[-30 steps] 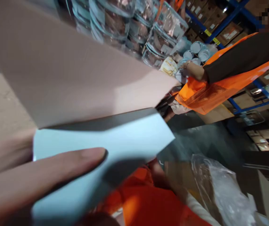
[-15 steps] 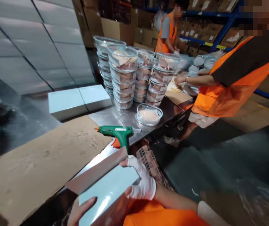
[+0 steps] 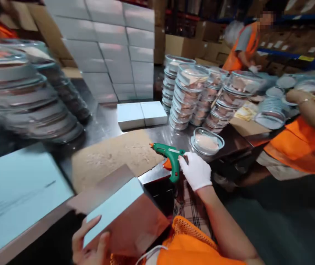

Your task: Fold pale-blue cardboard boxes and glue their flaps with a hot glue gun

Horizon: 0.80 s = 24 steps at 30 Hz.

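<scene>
So the right hand [image 3: 197,171], in a white glove, is at the back of the green glue gun [image 3: 174,165], right by the worktop's [image 3: 154,175] near edge. Fingertips look like they touch it, but I can't tell if they're closed round it. The gun's handle pokes out past that edge and its orange tip points left over a cardboard sheet [image 3: 116,154]. The bare left hand [image 3: 91,235] has the white box [image 3: 135,224] gripped between thumb and fingers, tilted on the person's side of the edge, flap up toward the sheet.

Room-wise, a strip of metal shows between the sheet and the near edge, plus more behind the gun. Just right of the gun there's a single clear tub [image 3: 207,141], so it's tighter that way. Tall tub stacks [image 3: 186,97] stand behind, next to two small white boxes [image 3: 143,114], with a wall of white boxes [image 3: 116,48] further back. A big white box [image 3: 22,195] and blurry stacks [image 3: 22,99] crowd the left. A co-worker in an orange vest [image 3: 306,136] is over on the right.
</scene>
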### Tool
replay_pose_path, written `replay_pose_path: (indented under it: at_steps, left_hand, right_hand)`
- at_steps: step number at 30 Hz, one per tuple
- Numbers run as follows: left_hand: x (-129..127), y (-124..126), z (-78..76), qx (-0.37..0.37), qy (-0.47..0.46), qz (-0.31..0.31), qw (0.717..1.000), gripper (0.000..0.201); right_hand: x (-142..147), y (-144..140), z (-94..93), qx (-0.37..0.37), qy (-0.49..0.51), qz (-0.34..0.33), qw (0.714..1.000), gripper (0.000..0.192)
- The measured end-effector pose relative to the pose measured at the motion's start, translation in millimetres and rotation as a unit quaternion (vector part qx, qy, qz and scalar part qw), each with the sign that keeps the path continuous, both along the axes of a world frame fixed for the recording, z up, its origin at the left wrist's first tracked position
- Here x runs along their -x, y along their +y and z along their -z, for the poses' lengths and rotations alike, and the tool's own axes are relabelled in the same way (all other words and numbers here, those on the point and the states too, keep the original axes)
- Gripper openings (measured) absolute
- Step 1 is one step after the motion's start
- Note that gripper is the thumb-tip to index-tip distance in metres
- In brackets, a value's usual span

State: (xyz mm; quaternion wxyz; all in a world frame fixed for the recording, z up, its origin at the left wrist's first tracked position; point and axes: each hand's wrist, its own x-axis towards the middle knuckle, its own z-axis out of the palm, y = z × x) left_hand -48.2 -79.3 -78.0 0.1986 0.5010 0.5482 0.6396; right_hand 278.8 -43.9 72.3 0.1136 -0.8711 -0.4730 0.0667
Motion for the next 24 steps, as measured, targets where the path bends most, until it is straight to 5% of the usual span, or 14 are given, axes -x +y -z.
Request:
replay_pose_path:
  at_steps: [2,5,7,11,15,18,21,24]
  left_hand:
    - [5.1,0.4,6.9,0.002,0.009,0.007,1.000,0.036]
    - [5.3,-1.3,15.8,-0.015,0.013,0.030,0.999,0.033]
    - [-2.9,-2.3,16.8,-0.030,0.023,0.044,0.998,0.034]
    - [-34.6,2.3,1.0,-0.029,0.040,0.089,0.995,0.038]
    - [-56.3,15.2,-27.8,-0.002,0.018,0.148,0.989,0.037]
    - [-60.6,22.7,-44.1,0.013,0.024,0.173,0.984,0.034]
    - [-66.2,27.0,-54.7,0.022,0.018,0.180,0.983,0.034]
    - [-75.4,28.8,-60.5,0.014,0.026,0.188,0.982,0.031]
  right_hand:
    - [9.2,21.6,-7.4,0.097,0.021,-0.015,0.995,0.051]
    - [13.1,37.0,1.2,0.113,0.080,-0.005,0.990,0.068]
    - [5.0,37.7,17.3,0.033,0.175,0.041,0.983,0.069]
    - [-11.5,25.0,44.2,-0.139,0.364,0.133,0.911,0.058]
    - [-4.5,-0.7,43.2,-0.177,0.441,0.092,0.875,0.040]
    - [4.2,-21.6,35.4,-0.330,0.439,0.109,0.829,0.046]
    - [7.3,-37.3,26.3,-0.414,0.438,0.033,0.797,0.039]
    - [7.6,-50.4,22.1,-0.336,0.472,-0.088,0.810,0.030]
